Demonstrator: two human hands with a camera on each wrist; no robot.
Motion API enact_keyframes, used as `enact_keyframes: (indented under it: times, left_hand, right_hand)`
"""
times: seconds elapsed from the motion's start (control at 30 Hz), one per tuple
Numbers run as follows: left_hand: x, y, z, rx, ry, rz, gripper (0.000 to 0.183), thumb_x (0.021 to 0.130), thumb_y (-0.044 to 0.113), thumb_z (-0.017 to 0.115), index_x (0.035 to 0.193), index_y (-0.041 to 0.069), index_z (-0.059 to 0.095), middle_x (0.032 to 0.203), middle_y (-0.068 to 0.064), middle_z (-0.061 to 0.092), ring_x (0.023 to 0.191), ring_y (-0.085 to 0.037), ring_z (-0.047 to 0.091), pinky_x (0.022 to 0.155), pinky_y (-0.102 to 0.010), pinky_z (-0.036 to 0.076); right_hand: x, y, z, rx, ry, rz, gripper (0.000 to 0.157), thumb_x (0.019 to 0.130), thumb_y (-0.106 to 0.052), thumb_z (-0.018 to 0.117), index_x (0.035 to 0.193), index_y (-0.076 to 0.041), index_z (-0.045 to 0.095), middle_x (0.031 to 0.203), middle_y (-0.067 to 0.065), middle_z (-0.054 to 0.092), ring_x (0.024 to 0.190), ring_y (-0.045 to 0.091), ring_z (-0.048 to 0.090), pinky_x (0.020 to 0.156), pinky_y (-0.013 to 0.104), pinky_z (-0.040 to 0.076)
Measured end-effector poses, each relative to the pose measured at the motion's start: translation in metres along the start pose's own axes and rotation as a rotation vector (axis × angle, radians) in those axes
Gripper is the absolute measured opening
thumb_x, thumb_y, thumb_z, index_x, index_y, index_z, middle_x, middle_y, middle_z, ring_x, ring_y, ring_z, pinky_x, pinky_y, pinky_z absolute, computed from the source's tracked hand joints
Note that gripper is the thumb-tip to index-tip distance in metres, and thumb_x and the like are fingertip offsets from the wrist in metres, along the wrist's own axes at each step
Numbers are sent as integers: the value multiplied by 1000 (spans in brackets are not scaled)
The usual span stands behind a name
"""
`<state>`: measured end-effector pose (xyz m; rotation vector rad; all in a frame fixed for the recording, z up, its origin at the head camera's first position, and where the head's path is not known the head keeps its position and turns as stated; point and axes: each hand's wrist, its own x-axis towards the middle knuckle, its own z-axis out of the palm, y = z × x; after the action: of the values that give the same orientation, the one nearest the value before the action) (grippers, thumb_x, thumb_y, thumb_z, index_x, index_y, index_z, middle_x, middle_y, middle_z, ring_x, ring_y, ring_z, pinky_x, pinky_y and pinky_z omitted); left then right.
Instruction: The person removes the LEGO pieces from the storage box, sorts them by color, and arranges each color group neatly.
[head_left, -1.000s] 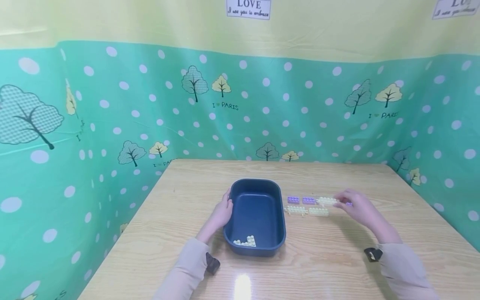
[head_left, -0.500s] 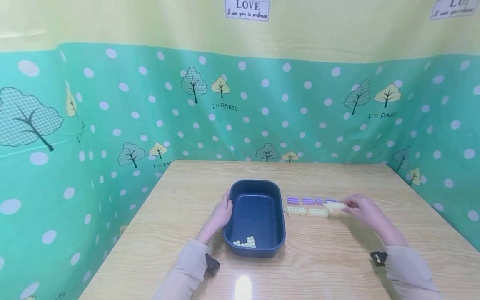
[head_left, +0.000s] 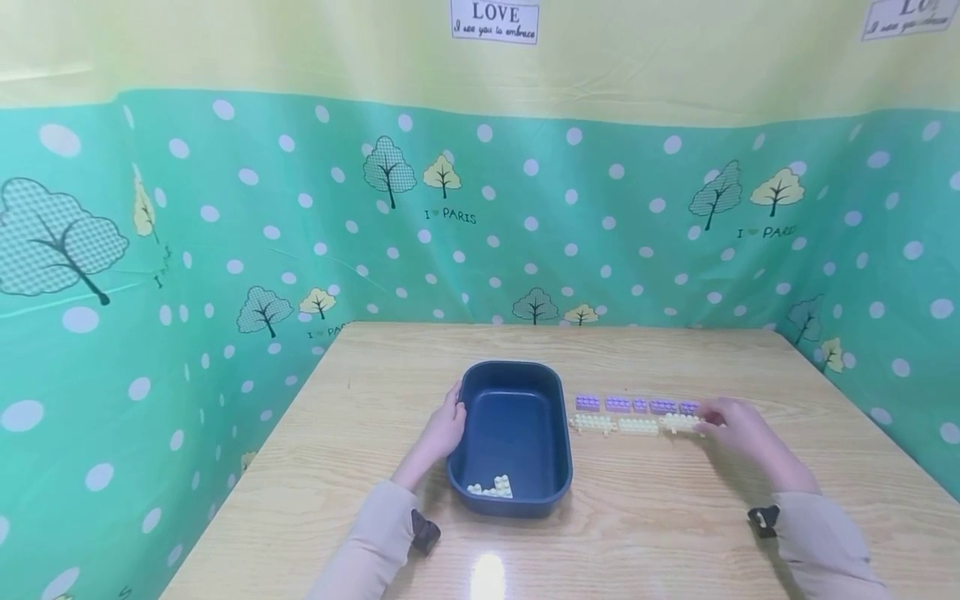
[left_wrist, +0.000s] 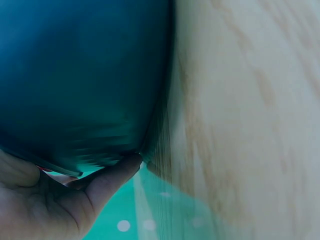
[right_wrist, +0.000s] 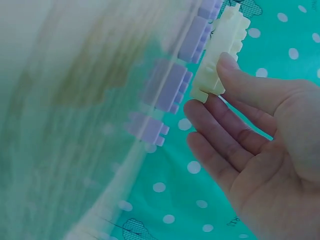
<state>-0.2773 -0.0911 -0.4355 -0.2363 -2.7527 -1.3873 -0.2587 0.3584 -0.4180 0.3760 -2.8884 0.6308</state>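
My left hand [head_left: 444, 427] grips the left side of a dark blue plastic bin [head_left: 517, 433]. The left wrist view has the thumb along the bin's outer wall, with most of the other fingers hidden. Inside the bin's near left corner lie several pale yellow building bricks [head_left: 501, 486]. My right hand [head_left: 738, 429] pinches a long pale yellow building brick [right_wrist: 215, 55] by one end, between thumb and fingers. In the head view this brick is at the right end of a yellow row, beside another long yellow brick [head_left: 637, 427].
Behind the yellow row runs a line of several purple building bricks [head_left: 588, 402], stretching from the bin to the right hand. Another yellow brick [head_left: 592, 423] lies close to the bin's right wall. A green dotted curtain [head_left: 525, 242] surrounds the wooden table [head_left: 615, 533].
My right hand has carried the long yellow brick right and nearer, from over the purple row to the end of the yellow row, uncovering purple bricks. The left hand and bin stay put.
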Motion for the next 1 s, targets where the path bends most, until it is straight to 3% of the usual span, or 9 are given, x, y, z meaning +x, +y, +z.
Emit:
enact_keyframes:
  times: [0.37,0.67,1.0]
  left_hand:
    - [0,-1,0,18,8,13,49,99,10,32,145,-6,23,140,-30,39,125,-45,43,105,-54,37]
    - [0,-2,-1,16,0,8,49,99,11,32,145,-5,23,139,-31,40,124,-45,44,103,-54,38]
    - [2,-3,-1,0,-5,10,49,100,12,31,145,-6,23,142,-29,38,127,-44,42,105,-54,37]
  right_hand:
    - [-2,3,2,-18,-15,15,19,80,-5,68,93,8,66,84,18,66,78,33,62,72,50,52]
    - [2,6,4,-22,-71,60,20,81,-9,69,94,6,67,85,16,67,80,32,62,73,49,52]
    - [2,2,4,-8,-131,104,23,81,-7,67,98,8,65,91,21,66,86,38,62,77,53,50]
